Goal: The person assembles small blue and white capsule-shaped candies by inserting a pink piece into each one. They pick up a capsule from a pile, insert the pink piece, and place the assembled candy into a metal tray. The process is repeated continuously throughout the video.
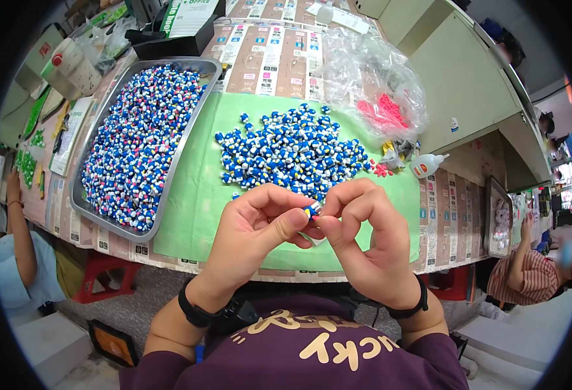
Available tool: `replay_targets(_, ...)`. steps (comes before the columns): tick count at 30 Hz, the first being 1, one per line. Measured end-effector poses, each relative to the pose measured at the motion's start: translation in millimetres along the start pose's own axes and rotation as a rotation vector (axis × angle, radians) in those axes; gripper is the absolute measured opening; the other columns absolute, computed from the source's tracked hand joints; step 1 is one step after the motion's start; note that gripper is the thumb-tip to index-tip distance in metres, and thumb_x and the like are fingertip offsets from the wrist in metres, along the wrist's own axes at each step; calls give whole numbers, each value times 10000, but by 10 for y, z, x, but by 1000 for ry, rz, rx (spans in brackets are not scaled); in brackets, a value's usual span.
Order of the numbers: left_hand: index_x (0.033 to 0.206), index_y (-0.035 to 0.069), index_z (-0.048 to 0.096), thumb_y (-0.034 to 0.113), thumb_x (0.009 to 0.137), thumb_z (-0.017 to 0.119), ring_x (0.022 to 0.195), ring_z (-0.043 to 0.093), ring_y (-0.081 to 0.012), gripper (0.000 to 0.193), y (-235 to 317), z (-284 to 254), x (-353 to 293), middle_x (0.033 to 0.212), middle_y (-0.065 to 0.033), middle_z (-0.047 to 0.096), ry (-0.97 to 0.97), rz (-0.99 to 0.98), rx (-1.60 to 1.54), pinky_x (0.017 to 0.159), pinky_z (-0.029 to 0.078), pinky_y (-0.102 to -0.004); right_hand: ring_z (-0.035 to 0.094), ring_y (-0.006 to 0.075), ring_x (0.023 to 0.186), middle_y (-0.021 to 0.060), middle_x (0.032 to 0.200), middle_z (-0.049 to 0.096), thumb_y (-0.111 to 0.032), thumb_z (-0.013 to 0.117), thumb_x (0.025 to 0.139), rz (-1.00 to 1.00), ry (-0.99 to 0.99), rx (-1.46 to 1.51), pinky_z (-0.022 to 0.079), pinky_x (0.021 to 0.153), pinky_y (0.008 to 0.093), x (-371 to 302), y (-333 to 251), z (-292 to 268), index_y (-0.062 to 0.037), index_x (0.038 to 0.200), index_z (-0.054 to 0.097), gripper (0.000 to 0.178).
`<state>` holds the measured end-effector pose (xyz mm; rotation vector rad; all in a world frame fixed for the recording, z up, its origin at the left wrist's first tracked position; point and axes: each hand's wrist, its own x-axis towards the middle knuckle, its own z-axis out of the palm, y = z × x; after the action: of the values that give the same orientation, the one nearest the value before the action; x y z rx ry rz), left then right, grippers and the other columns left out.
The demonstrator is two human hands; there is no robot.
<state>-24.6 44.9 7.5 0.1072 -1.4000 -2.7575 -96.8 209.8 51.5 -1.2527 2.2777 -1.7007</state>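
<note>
In front of my chest, my left hand [252,233] pinches a small blue-and-white plastic figure [311,211] with a yellow spot between thumb and fingers. My right hand [372,235] meets it from the other side, thumb and forefinger closed at the figure's edge. A trace of pink shows at those fingertips, but what they grip is too small to name. Just beyond both hands, a heap of similar blue-and-white figures [292,153] lies on a green sheet [191,227]. Several loose pink bits [382,169] sit at the heap's right side.
To the left stands a metal tray [186,148] filled with blue, white and pink figures. A clear plastic bag [347,62] with pink pieces [391,110] and a white squeeze bottle [427,166] are at the right, near a grey cabinet [474,78]. Other people sit at both sides.
</note>
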Motion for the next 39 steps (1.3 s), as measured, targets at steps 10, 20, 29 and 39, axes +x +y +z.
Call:
replay_targets(10, 1008, -35, 688, -16, 839, 745, 796, 713, -154, 179, 4, 6, -69, 898, -98, 718, -31, 356, 589, 720, 583, -257, 554, 179, 813, 38, 867, 551, 35, 711, 792, 112, -79, 59, 397, 756, 311, -25, 37, -90, -79, 851, 493, 253)
replay_targets(20, 961, 6, 606, 12, 942, 596, 619, 618, -92, 22, 358, -711, -215, 782, -76, 669, 381, 434, 777, 564, 519, -217, 603, 160, 759, 59, 792, 592, 57, 645, 821, 393, 22, -267, 495, 732, 303, -341, 741, -1066, 1, 828, 519, 138)
replay_targets(29, 1152, -5, 654, 75, 947, 642, 601, 456, -7, 220, 713, -1354, -286, 679, 51, 530, 860, 297, 1184, 527, 361, -181, 580, 207, 576, 114, 740, 522, 129, 555, 809, 457, -162, -344, 463, 494, 335, -449, 977, -927, 6, 812, 464, 152)
replay_targets(39, 985, 2, 623, 8, 818, 697, 692, 615, -207, 182, 141, -656, -63, 895, -99, 594, 212, 228, 1491, 618, 506, -297, 592, 246, 654, 113, 738, 550, 103, 613, 790, 360, -102, -504, 474, 615, 330, -458, 1060, -901, 2, 834, 486, 168)
